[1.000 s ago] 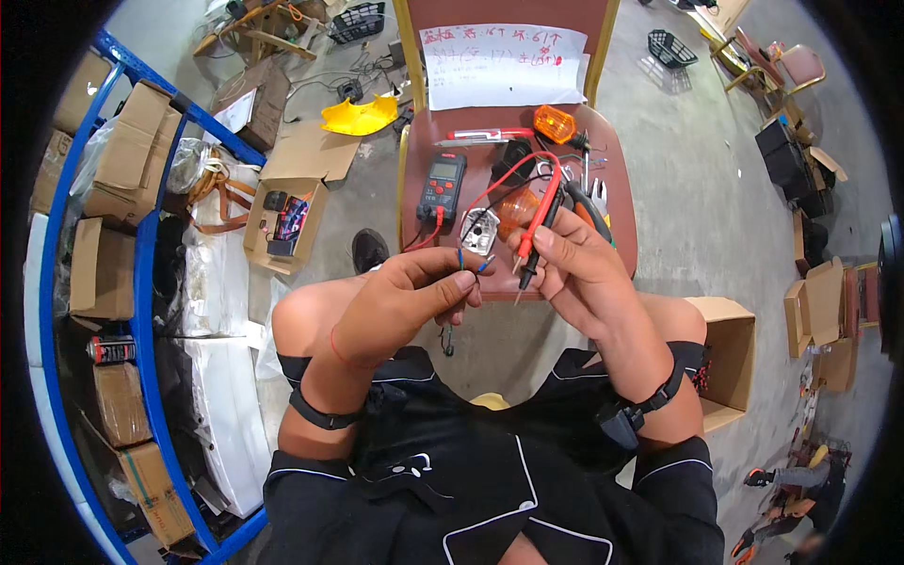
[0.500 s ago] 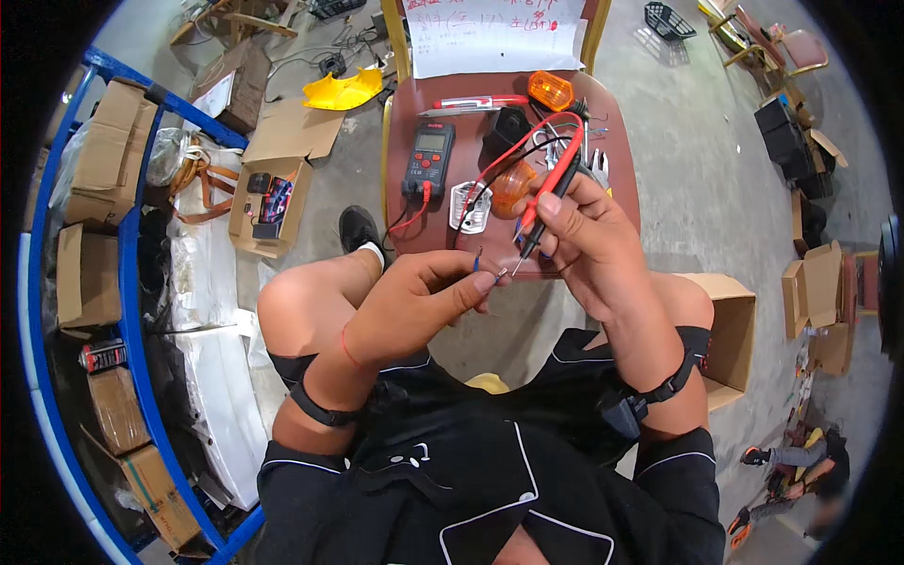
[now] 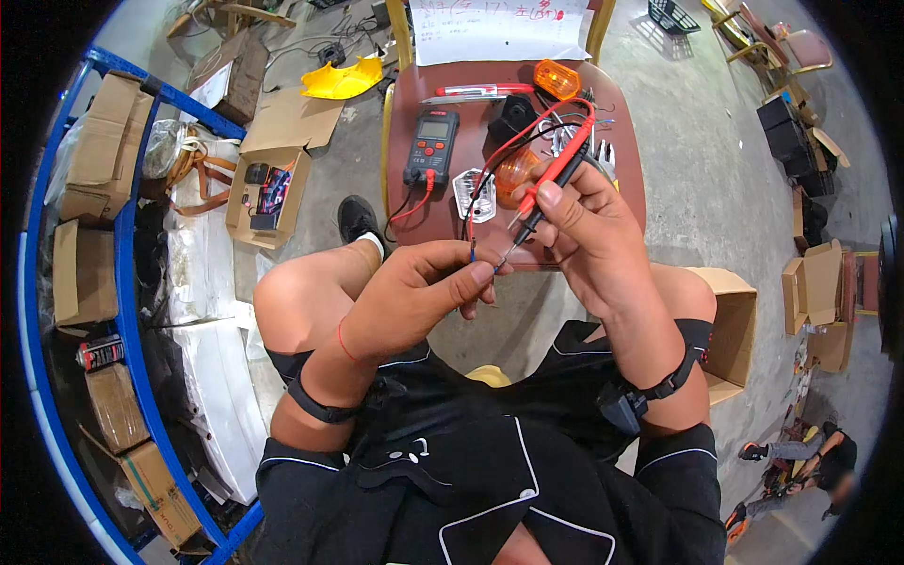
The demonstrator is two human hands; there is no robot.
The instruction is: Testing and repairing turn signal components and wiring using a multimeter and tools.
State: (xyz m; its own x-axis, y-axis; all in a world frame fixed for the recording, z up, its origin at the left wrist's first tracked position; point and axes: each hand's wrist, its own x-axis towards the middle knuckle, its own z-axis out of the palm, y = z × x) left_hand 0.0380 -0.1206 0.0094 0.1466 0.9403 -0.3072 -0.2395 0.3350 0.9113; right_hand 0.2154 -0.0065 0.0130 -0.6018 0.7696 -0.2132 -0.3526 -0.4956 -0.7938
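My right hand (image 3: 598,235) holds two multimeter probes together, a red probe (image 3: 573,149) and a black probe (image 3: 561,185), pointing down and left. Between the closed thumb and fingers of my left hand (image 3: 419,287) is a thin wire with a blue part (image 3: 473,253). The black probe's metal tip reaches the wire end at my left fingertips; whether they touch is too small to tell. The red probe's tip stays apart, just above. On the chair seat (image 3: 407,89) lie a multimeter (image 3: 432,146), a clear lens (image 3: 474,196) and an orange lens (image 3: 514,175).
Farther back on the seat are a red marker (image 3: 484,91), a black housing (image 3: 509,116), an orange lamp (image 3: 556,81) and metal tools (image 3: 607,153). A written sheet (image 3: 499,38) stands behind. Boxes (image 3: 287,198) and a blue shelf (image 3: 155,311) are at left; another person (image 3: 819,466) is at far right.
The probes in my right hand have shifted slightly left, bringing the black one's tip to the wire at my left fingertips. The chair and its items appear slightly higher in view.
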